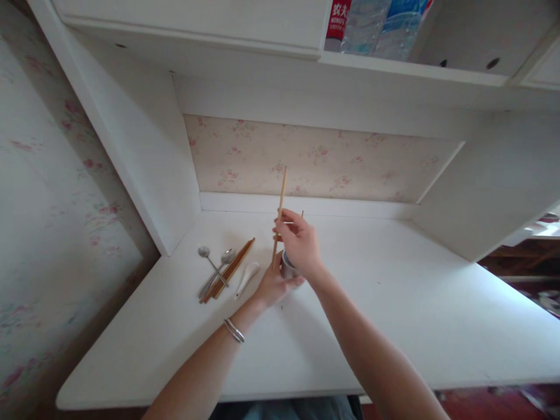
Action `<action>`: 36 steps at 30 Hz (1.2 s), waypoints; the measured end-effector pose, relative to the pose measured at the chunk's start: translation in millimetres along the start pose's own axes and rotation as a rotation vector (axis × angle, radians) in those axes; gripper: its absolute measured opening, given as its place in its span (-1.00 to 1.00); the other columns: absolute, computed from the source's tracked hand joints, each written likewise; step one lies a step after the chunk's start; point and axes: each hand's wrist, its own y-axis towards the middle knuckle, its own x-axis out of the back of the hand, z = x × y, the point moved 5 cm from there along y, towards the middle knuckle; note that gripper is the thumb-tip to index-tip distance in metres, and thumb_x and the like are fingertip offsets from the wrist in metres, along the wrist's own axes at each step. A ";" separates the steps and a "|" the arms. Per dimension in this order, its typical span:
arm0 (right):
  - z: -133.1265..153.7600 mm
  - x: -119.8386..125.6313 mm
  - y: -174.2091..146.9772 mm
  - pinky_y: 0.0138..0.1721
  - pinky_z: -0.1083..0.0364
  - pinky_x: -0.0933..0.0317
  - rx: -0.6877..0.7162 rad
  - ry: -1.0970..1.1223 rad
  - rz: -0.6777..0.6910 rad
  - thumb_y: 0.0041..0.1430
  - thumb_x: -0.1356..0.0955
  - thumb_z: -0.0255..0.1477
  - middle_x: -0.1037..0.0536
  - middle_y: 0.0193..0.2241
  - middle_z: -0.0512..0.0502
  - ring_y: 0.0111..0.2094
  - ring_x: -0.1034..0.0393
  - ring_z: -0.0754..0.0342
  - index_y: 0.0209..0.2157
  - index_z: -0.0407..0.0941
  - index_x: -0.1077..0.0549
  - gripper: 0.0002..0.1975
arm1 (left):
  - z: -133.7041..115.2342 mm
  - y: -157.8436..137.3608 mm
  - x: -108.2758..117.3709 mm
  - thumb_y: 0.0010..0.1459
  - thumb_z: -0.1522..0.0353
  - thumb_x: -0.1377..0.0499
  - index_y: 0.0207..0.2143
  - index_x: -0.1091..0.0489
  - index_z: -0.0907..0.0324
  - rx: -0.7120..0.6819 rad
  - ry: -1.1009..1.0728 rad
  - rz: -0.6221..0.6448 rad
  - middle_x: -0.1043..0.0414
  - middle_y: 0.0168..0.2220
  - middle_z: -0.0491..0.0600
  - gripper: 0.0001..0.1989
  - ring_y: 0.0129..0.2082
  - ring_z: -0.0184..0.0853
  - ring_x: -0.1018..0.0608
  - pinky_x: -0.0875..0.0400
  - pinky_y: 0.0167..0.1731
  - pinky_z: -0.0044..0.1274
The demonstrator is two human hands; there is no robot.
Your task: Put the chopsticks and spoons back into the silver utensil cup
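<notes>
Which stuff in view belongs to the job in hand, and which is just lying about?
In the job:
- chopstick, in the right hand
- cup, in the left hand
- probably the loose chopsticks, metal spoons and white spoon beside them

Just lying about, it seems:
- bottles on the shelf above
- blurry clutter, far right

A slim, light-brown chopstick (283, 189) is held nearly upright, its top leaned slightly right. A greyish cup (288, 269), partly hidden, is gripped just beside the chopstick's lower end.
</notes>
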 end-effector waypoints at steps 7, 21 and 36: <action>-20.8 85.1 10.1 -0.38 0.10 -0.41 -0.105 0.121 -0.312 0.06 -0.36 -0.18 -0.52 -0.35 -0.04 -0.38 -0.47 0.11 -0.25 -0.12 -0.44 -0.68 | 0.5 -0.1 -6.9 -0.12 0.36 -0.39 0.12 -0.18 0.17 -0.036 -0.140 0.079 -0.39 0.05 0.13 -0.25 0.00 -0.21 -0.47 -0.30 0.06 -0.35; -82.5 79.0 -9.6 -0.38 0.09 -0.29 -0.195 -0.231 -0.219 0.12 -0.29 -0.03 -0.60 -0.41 -0.16 -0.41 -0.45 0.03 -0.30 -0.17 -0.56 -0.51 | 6.2 1.0 -9.5 -0.14 0.39 -0.40 0.10 -0.18 0.16 0.000 -0.163 0.089 -0.39 0.05 0.11 -0.25 0.00 -0.22 -0.47 -0.33 0.03 -0.38; -85.7 76.6 -14.1 -0.37 0.11 -0.20 -0.177 -0.456 -0.153 0.14 -0.29 -0.06 -0.62 -0.42 -0.07 -0.39 -0.46 0.00 -0.39 -0.09 -0.61 -0.58 | 15.3 5.2 -8.8 -0.13 0.40 -0.41 0.14 -0.15 0.18 -0.033 -0.186 0.092 -0.36 0.07 0.15 -0.21 0.04 -0.19 -0.45 -0.28 0.09 -0.33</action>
